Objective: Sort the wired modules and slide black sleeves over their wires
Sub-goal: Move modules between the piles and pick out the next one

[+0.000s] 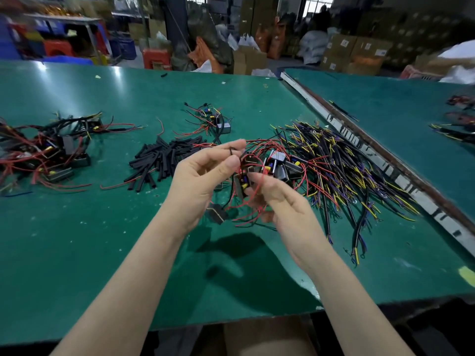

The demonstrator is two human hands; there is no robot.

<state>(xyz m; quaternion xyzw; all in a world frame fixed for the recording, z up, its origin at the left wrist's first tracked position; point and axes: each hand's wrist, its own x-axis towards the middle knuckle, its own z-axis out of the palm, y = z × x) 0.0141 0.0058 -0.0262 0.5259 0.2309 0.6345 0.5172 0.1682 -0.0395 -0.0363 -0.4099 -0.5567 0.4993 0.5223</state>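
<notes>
**Both hands raised over the tangle at centre frame**

The green table fills most of the picture; its near edge cuts off at the bottom, and the background shelves and boxes along the top are blurred beyond reading. A second green surface sits at the upper right, parted from the first by a pale strip with dark marks.

Right of centre lies the largest heap, thin black, yellow and purple wires, fanned out and too tangled to count. At the left edge a pile of modules with red leads runs out of the frame. Left of centre is a loose pile of black sleeves, short matte tubes. A small wired cluster sits above centre.

The left hand is at centre frame, thumb and forefinger closed on a thin black sleeve, much of it hidden by the fingertips. The right hand, just beside it and lower, has its fingers curled round a boxy dark module with yellow parts, red wires looping out beneath; how firmly it grips I cannot tell. More grey-sided modules lie directly behind the hands, partly covered.
</notes>
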